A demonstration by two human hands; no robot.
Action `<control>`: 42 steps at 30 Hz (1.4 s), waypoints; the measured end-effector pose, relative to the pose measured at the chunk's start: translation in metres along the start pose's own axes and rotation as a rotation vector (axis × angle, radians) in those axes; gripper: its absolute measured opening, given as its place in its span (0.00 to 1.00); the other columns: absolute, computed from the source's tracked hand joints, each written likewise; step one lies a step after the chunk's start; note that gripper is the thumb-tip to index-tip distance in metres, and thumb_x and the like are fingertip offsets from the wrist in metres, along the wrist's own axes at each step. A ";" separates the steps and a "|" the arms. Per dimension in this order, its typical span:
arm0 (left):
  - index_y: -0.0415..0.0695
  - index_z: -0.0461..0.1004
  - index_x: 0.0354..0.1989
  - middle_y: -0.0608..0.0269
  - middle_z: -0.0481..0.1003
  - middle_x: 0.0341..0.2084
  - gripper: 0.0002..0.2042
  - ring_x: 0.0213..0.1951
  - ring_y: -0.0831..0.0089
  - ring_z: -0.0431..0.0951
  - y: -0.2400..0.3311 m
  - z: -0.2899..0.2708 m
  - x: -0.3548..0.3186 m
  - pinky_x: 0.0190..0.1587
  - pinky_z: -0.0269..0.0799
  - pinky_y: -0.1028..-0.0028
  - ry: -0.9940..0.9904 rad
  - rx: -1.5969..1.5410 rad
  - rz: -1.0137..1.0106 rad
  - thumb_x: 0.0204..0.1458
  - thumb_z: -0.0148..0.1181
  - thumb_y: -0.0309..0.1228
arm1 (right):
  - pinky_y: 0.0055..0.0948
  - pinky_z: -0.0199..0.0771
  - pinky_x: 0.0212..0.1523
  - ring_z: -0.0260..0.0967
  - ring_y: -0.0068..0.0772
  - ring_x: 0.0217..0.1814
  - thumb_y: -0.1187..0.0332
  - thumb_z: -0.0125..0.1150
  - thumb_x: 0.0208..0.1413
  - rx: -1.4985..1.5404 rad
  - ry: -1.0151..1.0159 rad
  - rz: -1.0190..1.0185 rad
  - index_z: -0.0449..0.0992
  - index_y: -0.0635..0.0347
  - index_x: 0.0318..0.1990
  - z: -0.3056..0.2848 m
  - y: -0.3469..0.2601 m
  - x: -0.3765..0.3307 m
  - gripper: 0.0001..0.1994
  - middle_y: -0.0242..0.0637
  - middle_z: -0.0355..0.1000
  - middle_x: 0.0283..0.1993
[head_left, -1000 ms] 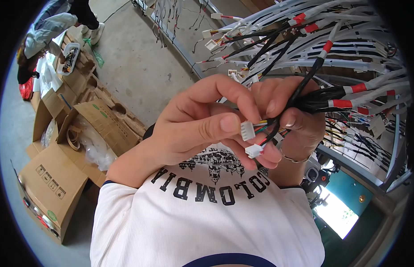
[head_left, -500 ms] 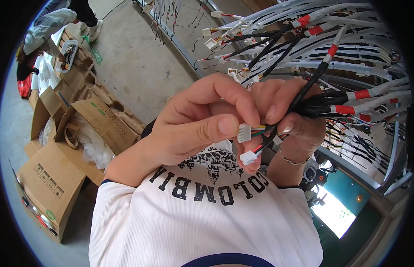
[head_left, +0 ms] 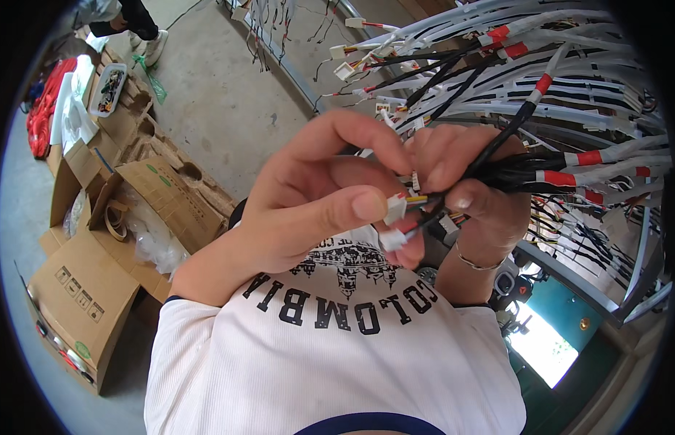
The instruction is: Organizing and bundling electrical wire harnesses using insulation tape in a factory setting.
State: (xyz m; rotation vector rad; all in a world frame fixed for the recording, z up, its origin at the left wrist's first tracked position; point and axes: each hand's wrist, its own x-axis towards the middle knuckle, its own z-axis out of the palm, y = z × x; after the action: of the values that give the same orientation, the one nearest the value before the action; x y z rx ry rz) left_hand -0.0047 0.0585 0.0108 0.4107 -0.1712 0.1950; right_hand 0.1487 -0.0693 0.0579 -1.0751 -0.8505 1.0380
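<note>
2 white connectors [head_left: 394,210] between left fingertips [head_left: 368,206]

Matt white plastic connector [head_left: 394,209], probably glossy black-sheathed cable [head_left: 497,145], rough cardboard box [head_left: 83,290].

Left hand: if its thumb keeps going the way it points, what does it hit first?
Likely the right hand. The left hand already pinches a small white plug at the thumb tip; right fingers gripping the black cables sit just beyond. Depth unclear.

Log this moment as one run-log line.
left hand: pinching small white plastic connector | right hand: gripping black cable bundle | cardboard boxes on floor
</note>
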 end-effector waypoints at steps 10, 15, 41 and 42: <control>0.33 0.72 0.39 0.57 0.77 0.30 0.13 0.33 0.75 0.79 0.019 0.025 -0.018 0.39 0.74 0.77 0.428 0.373 -0.096 0.45 0.66 0.19 | 0.20 0.61 0.27 0.67 0.22 0.28 0.66 0.68 0.49 -0.147 0.101 -0.073 0.78 0.67 0.34 0.002 0.005 0.003 0.12 0.38 0.74 0.30; 0.30 0.70 0.39 0.53 0.76 0.30 0.12 0.33 0.70 0.79 0.015 0.020 -0.022 0.36 0.76 0.75 0.336 0.718 0.094 0.46 0.63 0.15 | 0.20 0.59 0.26 0.66 0.21 0.27 0.66 0.68 0.49 -0.177 0.139 -0.079 0.78 0.68 0.34 0.006 0.006 0.001 0.12 0.37 0.74 0.30; 0.31 0.70 0.43 0.52 0.74 0.36 0.15 0.37 0.68 0.74 0.013 -0.013 0.009 0.43 0.70 0.72 0.348 0.994 0.518 0.52 0.61 0.29 | 0.26 0.48 0.29 0.51 0.24 0.23 0.60 0.50 0.58 0.044 0.238 -0.084 0.60 0.55 0.13 0.003 0.013 -0.017 0.21 0.32 0.57 0.18; 0.34 0.69 0.47 0.53 0.73 0.40 0.17 0.41 0.68 0.74 0.013 -0.020 0.029 0.46 0.68 0.71 0.356 1.112 0.505 0.51 0.61 0.30 | 0.26 0.48 0.29 0.52 0.24 0.23 0.62 0.49 0.58 0.041 0.281 -0.067 0.58 0.56 0.11 0.004 0.012 -0.019 0.22 0.34 0.57 0.18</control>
State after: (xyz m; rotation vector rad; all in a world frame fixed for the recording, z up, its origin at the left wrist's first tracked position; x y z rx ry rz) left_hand 0.0231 0.0831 0.0039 1.4255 0.2148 0.8677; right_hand 0.1362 -0.0851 0.0467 -1.1192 -0.6307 0.8217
